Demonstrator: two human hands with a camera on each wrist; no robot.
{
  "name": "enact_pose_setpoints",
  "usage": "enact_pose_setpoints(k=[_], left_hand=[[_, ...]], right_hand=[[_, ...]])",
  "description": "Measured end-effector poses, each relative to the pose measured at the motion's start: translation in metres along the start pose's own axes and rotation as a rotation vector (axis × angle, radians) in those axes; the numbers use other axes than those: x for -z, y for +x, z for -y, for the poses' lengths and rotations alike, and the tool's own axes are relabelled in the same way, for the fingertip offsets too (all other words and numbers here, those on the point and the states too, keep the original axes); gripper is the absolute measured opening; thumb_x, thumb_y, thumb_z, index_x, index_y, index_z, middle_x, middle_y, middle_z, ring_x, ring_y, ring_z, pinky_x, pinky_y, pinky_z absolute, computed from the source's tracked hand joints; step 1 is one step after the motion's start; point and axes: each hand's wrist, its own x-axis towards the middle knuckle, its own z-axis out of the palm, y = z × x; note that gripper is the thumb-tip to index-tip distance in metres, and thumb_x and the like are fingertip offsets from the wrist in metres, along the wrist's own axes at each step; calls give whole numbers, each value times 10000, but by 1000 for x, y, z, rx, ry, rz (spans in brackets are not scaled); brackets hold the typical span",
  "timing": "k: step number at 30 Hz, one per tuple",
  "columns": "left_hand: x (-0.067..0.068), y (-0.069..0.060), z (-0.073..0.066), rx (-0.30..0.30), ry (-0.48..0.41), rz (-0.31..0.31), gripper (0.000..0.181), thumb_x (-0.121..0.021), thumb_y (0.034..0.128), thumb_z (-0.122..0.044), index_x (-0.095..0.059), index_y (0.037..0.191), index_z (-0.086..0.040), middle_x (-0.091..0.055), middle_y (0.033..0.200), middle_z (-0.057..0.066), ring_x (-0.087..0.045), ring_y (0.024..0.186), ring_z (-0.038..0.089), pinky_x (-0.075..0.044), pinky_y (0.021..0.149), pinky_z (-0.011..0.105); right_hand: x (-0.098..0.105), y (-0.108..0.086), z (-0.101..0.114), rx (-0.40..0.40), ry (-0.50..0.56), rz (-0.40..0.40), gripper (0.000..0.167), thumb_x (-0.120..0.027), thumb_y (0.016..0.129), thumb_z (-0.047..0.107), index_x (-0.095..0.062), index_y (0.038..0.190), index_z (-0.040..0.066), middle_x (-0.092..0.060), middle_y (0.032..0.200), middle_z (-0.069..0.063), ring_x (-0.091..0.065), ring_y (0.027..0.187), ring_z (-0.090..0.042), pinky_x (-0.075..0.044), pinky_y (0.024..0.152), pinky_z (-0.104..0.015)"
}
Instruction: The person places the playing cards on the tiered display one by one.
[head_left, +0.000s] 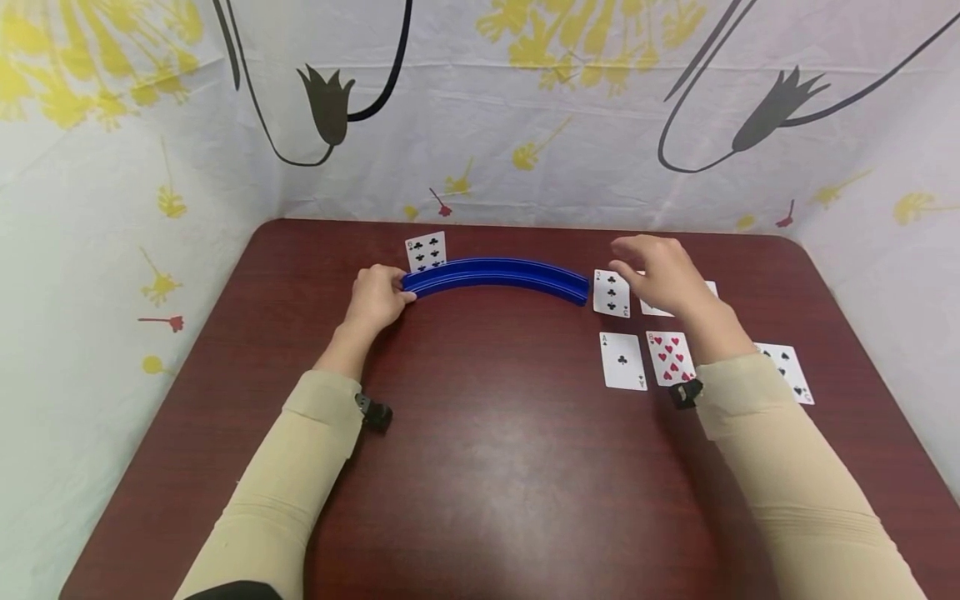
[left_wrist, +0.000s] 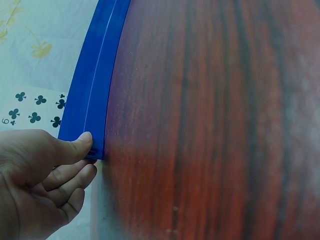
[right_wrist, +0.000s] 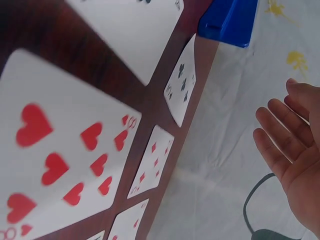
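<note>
Left end of the blue card rack (head_left: 495, 272) is pinched by the left hand (head_left: 377, 297), near the far edge of the table (head_left: 480, 483). If that end gets tugged, the six of clubs (head_left: 426, 249) there could easily be knocked askew; can't be told whether it's held in the rack or just tucked behind. The right hand (head_left: 662, 272) is held empty, fingers loose, near the cards (head_left: 622, 362) toward the far right corner, and those might get brushed around if it's lowered carelessly
</note>
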Motion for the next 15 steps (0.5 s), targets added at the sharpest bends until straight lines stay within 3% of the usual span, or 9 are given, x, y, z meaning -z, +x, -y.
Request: enact_pose_setpoints(k=[15], left_hand=[[0,0,-1,12,-7,7,402,-754,932,-150,-674,1277,40,-716,1132,212,-685,1038,308,-539,937,447]], right_hand=[[11,-18,-13,-50,5,6,306,-659,977,85,-650,1236,-78,-664,1213,-267,-667,1055,-429,-471,964,-571]])
